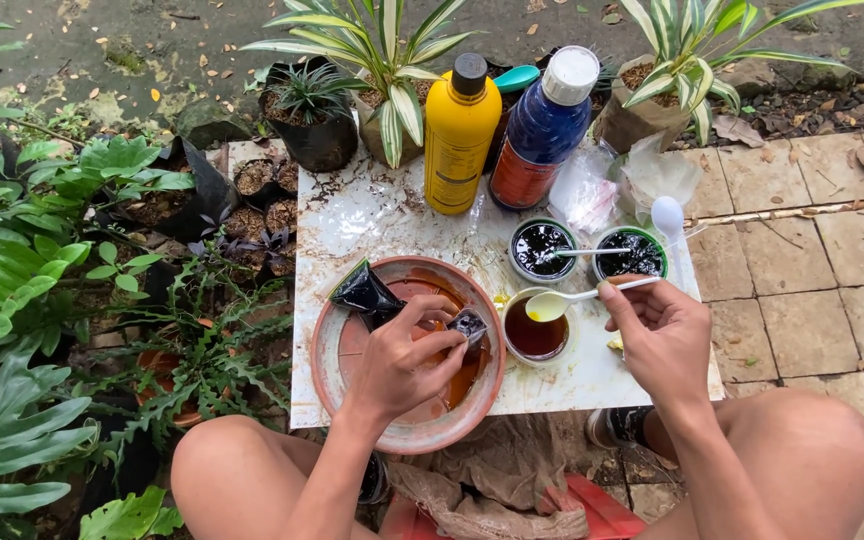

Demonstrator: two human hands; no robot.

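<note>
Outdoors, on paving stones among potted plants, I see a small white marbled desk point(352, 220) with stains on its top. On the desk I see a round terracotta bowl point(407, 432) holding orange-brown liquid. My left hand point(402, 362) is over this bowl, and its fingers point(442, 345) pinch a small black plastic pouch point(469, 323), soft and crumpled, near its lower end. A second black piece point(364, 292), glossy and folded, leans on the bowl rim to the upper left.

My right hand point(664, 335) holds a white plastic spoon point(577, 297); thumb and fingers are pressed together on the handle end. The long axis of the spoon lies nearly horizontal, handle to the right, and its bowl points left, carrying a yellow liquid. It hovers just above a small cup point(535, 335) of dark reddish-brown liquid, which stands just right of the terracotta bowl.

Behind it stand two small round green-rimmed cups point(543, 249) of black glossy liquid, each with a thin stick. Further back are a tall yellow bottle point(459, 140) with a black cap and a dark blue bottle point(544, 130) with a white cap, both upright.
</note>
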